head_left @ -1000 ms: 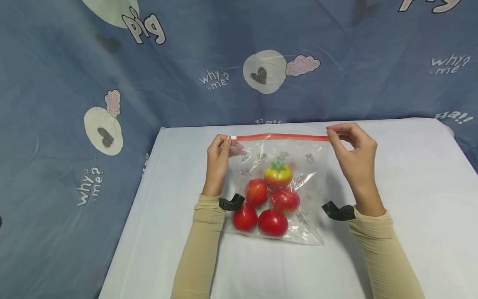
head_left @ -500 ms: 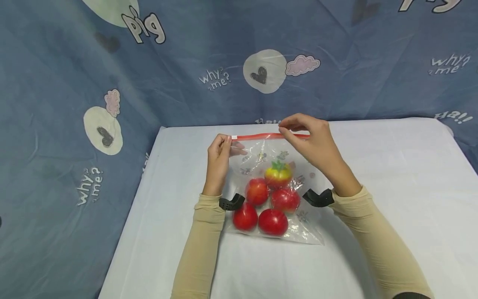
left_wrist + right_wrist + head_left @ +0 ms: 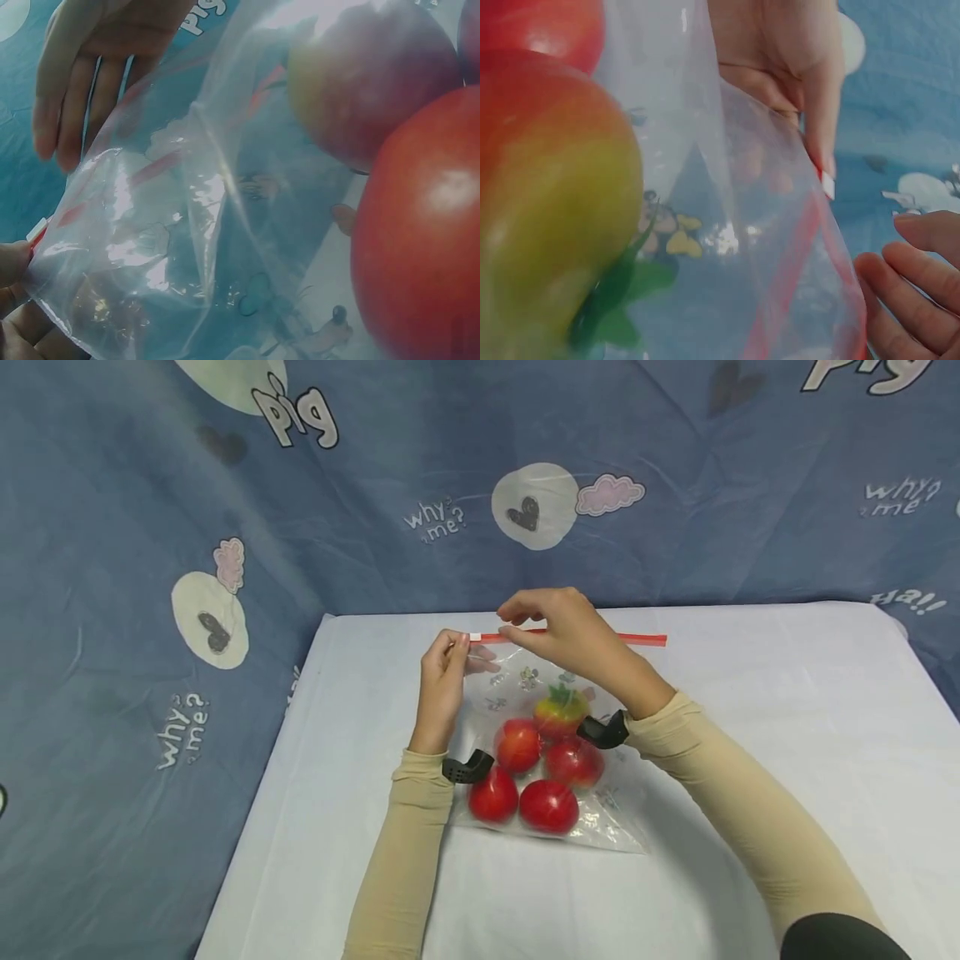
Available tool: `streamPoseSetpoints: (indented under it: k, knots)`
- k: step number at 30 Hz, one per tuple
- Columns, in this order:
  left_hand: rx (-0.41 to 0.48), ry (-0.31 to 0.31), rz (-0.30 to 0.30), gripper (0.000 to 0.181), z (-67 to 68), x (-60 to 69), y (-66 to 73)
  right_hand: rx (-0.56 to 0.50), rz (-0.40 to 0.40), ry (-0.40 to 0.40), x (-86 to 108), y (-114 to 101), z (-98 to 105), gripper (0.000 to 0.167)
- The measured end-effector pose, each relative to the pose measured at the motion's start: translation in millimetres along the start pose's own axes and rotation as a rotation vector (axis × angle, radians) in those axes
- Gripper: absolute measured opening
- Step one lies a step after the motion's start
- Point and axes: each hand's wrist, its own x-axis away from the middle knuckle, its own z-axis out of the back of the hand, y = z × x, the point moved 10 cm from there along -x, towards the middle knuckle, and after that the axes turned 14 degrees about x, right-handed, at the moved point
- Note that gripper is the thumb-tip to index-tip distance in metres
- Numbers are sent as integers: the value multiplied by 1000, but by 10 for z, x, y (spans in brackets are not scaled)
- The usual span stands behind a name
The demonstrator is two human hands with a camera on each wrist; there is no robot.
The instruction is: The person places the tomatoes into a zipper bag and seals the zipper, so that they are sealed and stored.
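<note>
A clear zip bag [image 3: 618,827] with a red zip strip [image 3: 648,640] lies toward the middle of the white table. Several round red fruits [image 3: 550,806] are inside, along with a yellow-red one with green leaves [image 3: 558,714]. My left hand [image 3: 441,693] pinches the bag's upper left corner beside the white zip slider [image 3: 475,637]. My right hand [image 3: 577,635] hovers over the strip, close to the slider. In the right wrist view the right fingers [image 3: 915,311] are loosely bent and the thumb stands apart, with nothing between them.
White cloth covers the table [image 3: 787,710]. Behind and to the left hangs a blue printed curtain [image 3: 375,560]. A black wrist mount sits on each wrist, the left [image 3: 468,767] and the right [image 3: 603,730].
My right hand has moved left along the zip strip, from its right end to near the slider, uncovering that end. My left hand and the fruits stay almost where they were.
</note>
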Motion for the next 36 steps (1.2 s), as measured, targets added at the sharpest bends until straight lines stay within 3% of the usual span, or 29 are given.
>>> streamPoseSetpoints:
  k: [7, 15, 29, 36]
  knots:
    - [14, -5, 0, 31, -21, 7, -3, 55, 40, -94, -175, -119, -236, 20]
    - [32, -28, -1, 25, -51, 13, -8, 80, 57, -142, -267, -158, -405, 15]
    - [51, -1, 6, 23, -19, -10, 7, 109, 55, -133, -325, -177, -413, 14]
    - [-15, 20, -13, 28, 24, 1, 15, 106, 59, -134, -307, -141, -422, 13]
